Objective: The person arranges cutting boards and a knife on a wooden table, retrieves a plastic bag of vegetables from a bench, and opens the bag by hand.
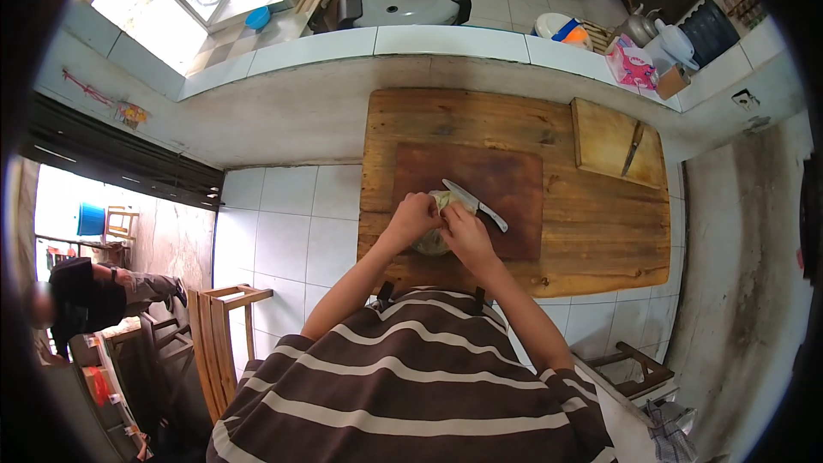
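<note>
Hands, left (417, 217) and right (466, 233), curl over the board (512, 173), pinching a pale-green thing (443, 200).

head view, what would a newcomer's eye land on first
Probably the brown-and-cream striped top, filling the bottom middle of the view. Just above it, the left hand and right hand hold a pale greenish item over a reddish-brown board. A white-handled knife lies on that board, beside the right hand.
</note>
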`<action>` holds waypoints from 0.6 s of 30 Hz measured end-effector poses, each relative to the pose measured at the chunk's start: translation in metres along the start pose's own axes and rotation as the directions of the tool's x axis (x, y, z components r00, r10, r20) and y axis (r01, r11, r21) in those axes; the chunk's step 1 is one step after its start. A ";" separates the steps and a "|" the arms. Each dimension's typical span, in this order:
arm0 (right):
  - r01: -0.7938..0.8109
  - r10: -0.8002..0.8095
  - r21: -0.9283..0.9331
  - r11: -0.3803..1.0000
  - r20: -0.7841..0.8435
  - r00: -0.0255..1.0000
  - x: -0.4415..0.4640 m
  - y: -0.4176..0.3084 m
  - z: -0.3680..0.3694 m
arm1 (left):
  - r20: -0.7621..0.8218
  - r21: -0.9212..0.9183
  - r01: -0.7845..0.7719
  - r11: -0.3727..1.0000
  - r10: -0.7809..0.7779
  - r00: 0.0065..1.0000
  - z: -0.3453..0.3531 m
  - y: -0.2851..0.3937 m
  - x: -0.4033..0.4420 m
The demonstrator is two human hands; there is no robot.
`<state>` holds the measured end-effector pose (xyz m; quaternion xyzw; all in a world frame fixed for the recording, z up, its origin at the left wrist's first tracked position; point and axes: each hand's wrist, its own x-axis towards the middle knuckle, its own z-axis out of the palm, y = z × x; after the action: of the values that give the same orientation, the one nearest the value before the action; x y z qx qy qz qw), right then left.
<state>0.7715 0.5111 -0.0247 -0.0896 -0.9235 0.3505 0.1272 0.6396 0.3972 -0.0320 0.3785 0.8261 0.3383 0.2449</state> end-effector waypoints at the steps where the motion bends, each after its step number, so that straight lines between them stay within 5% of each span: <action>1: 0.015 -0.014 -0.039 0.999 0.030 0.999 0.001 -0.001 -0.002 | -0.016 0.042 -0.015 0.999 0.016 1.000 0.001 0.001 0.000; 13: 0.020 -0.017 0.025 0.999 -0.122 0.992 -0.001 -0.009 0.013 | 0.079 -0.279 0.214 0.936 -0.200 0.977 0.003 -0.010 -0.006; 18: -0.135 0.240 0.357 0.924 -0.270 0.932 -0.002 0.000 0.028 | 0.128 -0.290 0.218 0.932 -0.188 0.974 0.006 -0.015 0.001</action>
<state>0.7646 0.4930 -0.0456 -0.2096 -0.8067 0.4934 0.2489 0.6359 0.3930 -0.0470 0.2654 0.7863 0.4144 0.3737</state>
